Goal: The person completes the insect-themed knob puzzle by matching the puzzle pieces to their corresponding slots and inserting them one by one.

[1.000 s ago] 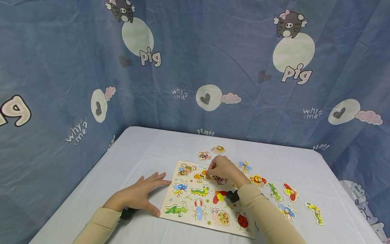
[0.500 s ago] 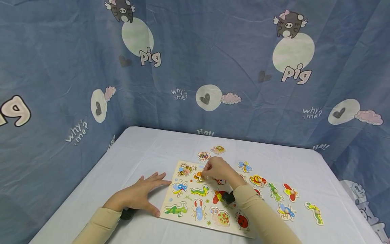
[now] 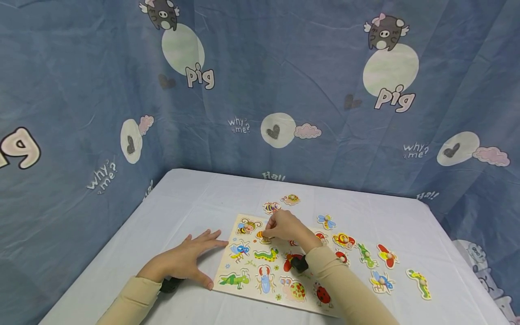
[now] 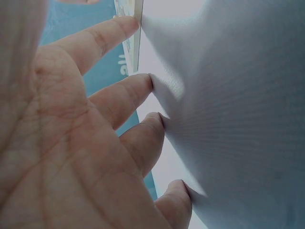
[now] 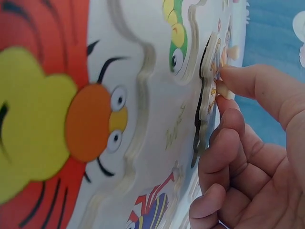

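right hand pinches striped piece at the board's far row

we see the right hand (image 3: 284, 225) pinching the small wooden knob (image 5: 223, 89) of a striped piece (image 3: 263, 238). its print is orange and yellow with dark bands, partly covered by the fingers. in the right wrist view it is a thin slab with a pale cut edge, and a dark gap runs along its side; we cannot tell whether it lies fully seated. it is on the board (image 3: 253, 292), just beside the bee figure (image 3: 247, 226) in the far left corner and beyond the green caterpillar (image 3: 266, 254).

the left hand (image 3: 187, 258) is spread, its thumb at the board's near left corner and its forefinger against the left edge. in the left wrist view we see the other fingertips down on the cloth.

around the edges, we find white cloth (image 3: 195, 194) between the left hand and the table's left side. beyond the board's far edge lie a spider piece (image 3: 271, 207) and a snail piece (image 3: 291, 199). the right side is more crowded: loose pieces lie scattered there, from a dragonfly piece (image 3: 326, 221) near the board to a caterpillar piece (image 3: 420, 283) well apart from it. the right forearm crosses the board's right edge and hides part of it.
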`<state>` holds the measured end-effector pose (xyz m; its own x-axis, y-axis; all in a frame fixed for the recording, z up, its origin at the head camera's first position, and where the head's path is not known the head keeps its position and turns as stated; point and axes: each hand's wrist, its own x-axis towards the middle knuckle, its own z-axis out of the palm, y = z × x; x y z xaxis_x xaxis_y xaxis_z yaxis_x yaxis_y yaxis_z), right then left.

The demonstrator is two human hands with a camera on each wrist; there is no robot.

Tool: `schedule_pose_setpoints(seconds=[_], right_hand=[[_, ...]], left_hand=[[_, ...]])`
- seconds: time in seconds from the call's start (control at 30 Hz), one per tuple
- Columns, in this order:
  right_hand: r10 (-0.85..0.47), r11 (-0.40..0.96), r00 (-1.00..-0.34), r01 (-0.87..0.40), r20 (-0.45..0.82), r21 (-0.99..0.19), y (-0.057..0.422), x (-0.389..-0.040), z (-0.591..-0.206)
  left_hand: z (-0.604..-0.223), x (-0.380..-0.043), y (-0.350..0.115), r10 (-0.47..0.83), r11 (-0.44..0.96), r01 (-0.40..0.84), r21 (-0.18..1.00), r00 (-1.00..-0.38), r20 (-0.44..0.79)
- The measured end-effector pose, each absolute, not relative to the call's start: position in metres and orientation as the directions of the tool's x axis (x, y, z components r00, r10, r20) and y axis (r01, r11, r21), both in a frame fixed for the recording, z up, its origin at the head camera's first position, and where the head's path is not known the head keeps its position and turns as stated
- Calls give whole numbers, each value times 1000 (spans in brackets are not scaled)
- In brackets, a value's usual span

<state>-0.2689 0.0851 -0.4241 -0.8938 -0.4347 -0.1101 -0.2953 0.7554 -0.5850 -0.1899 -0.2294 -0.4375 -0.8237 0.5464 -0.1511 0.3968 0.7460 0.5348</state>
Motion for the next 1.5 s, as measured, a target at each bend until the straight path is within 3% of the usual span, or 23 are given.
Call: schedule_pose_setpoints(seconds=[1.5], right_hand=[[-432,755,-895,-291,-112,-588,90,-267,-420]], left_hand=[[-434,-187,-228,537,749,381,541,-829,-159]])
